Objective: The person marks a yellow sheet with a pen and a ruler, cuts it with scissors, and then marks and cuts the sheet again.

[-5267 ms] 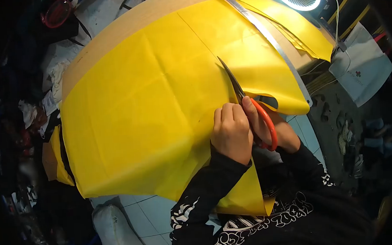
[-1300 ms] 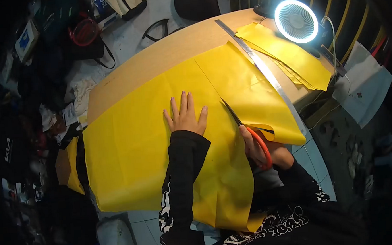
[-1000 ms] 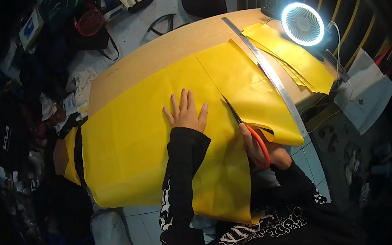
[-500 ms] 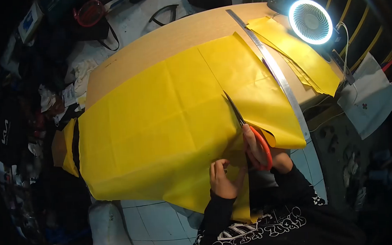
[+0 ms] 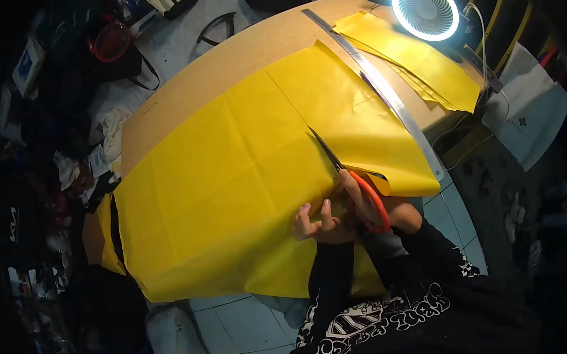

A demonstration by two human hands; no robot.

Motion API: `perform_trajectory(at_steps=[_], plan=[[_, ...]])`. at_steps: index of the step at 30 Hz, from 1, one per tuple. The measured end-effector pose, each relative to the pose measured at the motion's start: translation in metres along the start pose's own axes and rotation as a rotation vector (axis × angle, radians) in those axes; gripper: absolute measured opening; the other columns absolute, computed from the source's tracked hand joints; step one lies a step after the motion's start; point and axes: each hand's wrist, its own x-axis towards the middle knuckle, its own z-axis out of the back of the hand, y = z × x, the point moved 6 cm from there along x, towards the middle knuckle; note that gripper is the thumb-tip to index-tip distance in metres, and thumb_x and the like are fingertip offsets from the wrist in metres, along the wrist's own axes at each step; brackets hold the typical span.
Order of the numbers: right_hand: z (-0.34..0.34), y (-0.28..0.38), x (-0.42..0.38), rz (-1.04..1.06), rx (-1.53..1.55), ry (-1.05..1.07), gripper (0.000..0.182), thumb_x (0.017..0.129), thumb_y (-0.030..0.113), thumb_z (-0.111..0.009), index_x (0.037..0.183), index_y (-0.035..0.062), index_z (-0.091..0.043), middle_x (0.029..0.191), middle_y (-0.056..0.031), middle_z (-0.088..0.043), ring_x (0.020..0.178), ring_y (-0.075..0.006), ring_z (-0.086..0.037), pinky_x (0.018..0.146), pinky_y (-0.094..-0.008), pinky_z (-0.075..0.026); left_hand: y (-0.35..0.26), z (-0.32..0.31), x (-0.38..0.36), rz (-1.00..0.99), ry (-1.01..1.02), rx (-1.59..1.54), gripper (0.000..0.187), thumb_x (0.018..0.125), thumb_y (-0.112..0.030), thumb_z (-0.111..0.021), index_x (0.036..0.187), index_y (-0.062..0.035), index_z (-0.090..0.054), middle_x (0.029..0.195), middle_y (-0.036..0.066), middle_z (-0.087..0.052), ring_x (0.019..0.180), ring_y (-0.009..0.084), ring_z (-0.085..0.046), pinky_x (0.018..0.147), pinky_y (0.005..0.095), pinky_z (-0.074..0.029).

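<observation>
A large yellow sheet (image 5: 213,174) drapes over the wooden table and hangs past its near edge. My right hand (image 5: 360,198) grips orange-handled scissors (image 5: 380,211), whose dark blades point up and left. The blade tips sit on a dark line running up the sheet. Beside the blades, a cut part of the sheet curls up. Just left of the scissors, my left hand (image 5: 324,226) is at the sheet's near part, fingers bent and apart. Its thumb is hard to make out. A long metal ruler (image 5: 400,110) lies along the sheet's right side.
Several yellow pieces (image 5: 412,58) lie stacked beyond the ruler. A lit ring-shaped fan (image 5: 425,9) stands at the table's (image 5: 183,96) far right corner. A whitish bag (image 5: 530,106) hangs at the right, with cables nearby. Assorted clutter fills the left side.
My left hand has moved up toward the scissors, and its fingers have spread. The scissors stay in my right hand, with their tips still on the line. The whole view has shifted slightly.
</observation>
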Motion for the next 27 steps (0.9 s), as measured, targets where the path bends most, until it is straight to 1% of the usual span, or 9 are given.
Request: perform_trajectory(at_steps=[4,5,7,10,15,17,20,22,27], plan=[[-0.007,-0.008,-0.003,0.061,-0.134,0.086,0.023,0.096,0.017,-0.048,0.109,0.0025,-0.061,0.077,-0.0087,-0.061,0.07,-0.0244,-0.059,0.063,-0.0328,-0.046,0.001,-0.014,0.008,0.028,-0.001,0.076,0.045,0.088,-0.06,-0.049,0.11,-0.0219,-0.055,0.12,0.012,-0.046,0.107,0.0301,-0.048,0.087,0.0463,-0.034],[-0.004,0.0,-0.003,0.012,-0.079,0.087,0.024,0.096,0.016,-0.048,0.113,0.0021,-0.059,0.08,-0.0091,-0.061,0.072,-0.0244,-0.06,0.064,-0.0329,-0.047,0.0,-0.017,0.011,0.037,0.018,0.095,0.044,0.085,-0.058,-0.055,0.109,-0.0213,-0.055,0.121,0.012,-0.046,0.107,0.0306,-0.046,0.088,0.046,-0.033],[-0.001,0.003,-0.003,0.123,-0.087,0.011,0.026,0.096,0.016,-0.048,0.115,0.0017,-0.059,0.082,-0.0094,-0.062,0.073,-0.0243,-0.06,0.064,-0.0328,-0.047,0.0,-0.021,0.015,0.06,0.054,0.133,0.046,0.078,-0.052,-0.066,0.109,-0.0201,-0.055,0.123,0.011,-0.044,0.109,0.0317,-0.041,0.09,0.0455,-0.033],[-0.003,-0.005,-0.004,0.399,-0.148,-0.141,0.023,0.096,0.017,-0.049,0.108,0.0016,-0.061,0.078,-0.0092,-0.061,0.07,-0.0239,-0.06,0.062,-0.0323,-0.047,0.001,-0.02,0.014,0.036,0.109,0.126,0.038,0.077,-0.045,-0.068,0.105,-0.0209,-0.058,0.123,0.009,-0.045,0.109,0.0318,-0.043,0.091,0.0443,-0.031],[0.005,0.008,-0.003,0.19,0.087,-0.105,0.024,0.097,0.021,-0.052,0.086,0.0022,-0.062,0.065,-0.0091,-0.058,0.06,-0.0243,-0.057,0.057,-0.0325,-0.045,-0.002,-0.003,0.025,-0.006,0.168,-0.029,0.023,0.075,-0.032,-0.07,0.093,-0.0192,-0.065,0.112,0.006,-0.053,0.108,0.028,-0.049,0.091,0.0435,-0.03],[0.003,0.008,-0.004,0.389,-0.064,-0.225,0.026,0.097,0.022,-0.052,0.082,0.0021,-0.06,0.063,-0.0095,-0.057,0.059,-0.0252,-0.057,0.056,-0.0331,-0.045,-0.003,0.002,0.03,-0.048,0.233,-0.033,0.018,0.073,-0.026,-0.071,0.09,-0.0185,-0.067,0.103,0.002,-0.056,0.104,0.0246,-0.052,0.091,0.0423,-0.031],[-0.001,0.005,-0.005,0.476,-0.159,-0.303,0.028,0.097,0.022,-0.052,0.08,0.0018,-0.059,0.062,-0.0102,-0.057,0.058,-0.0267,-0.056,0.056,-0.0338,-0.044,-0.003,0.009,0.038,-0.073,0.32,-0.025,0.016,0.071,-0.019,-0.072,0.087,-0.0178,-0.071,0.09,-0.004,-0.058,0.098,0.0193,-0.056,0.089,0.0401,-0.032],[-0.005,-0.005,0.003,0.294,-0.057,-0.161,0.023,0.097,0.021,-0.051,0.088,0.0024,-0.062,0.067,-0.0099,-0.058,0.062,-0.0276,-0.057,0.057,-0.0339,-0.045,-0.004,0.011,0.047,-0.051,0.371,-0.053,0.017,0.07,-0.016,-0.073,0.087,-0.0176,-0.073,0.083,-0.006,-0.058,0.093,0.0165,-0.057,0.088,0.0386,-0.033],[-0.014,-0.017,-0.006,0.443,-0.356,-0.21,0.025,0.096,0.017,-0.051,0.115,0.0029,-0.059,0.078,-0.0099,-0.061,0.068,-0.0258,-0.059,0.061,-0.0328,-0.046,-0.007,0.013,0.063,-0.052,0.417,-0.12,0.02,0.067,-0.014,-0.074,0.087,-0.0164,-0.073,0.077,-0.005,-0.057,0.084,0.0144,-0.058,0.086,0.0376,-0.033]])
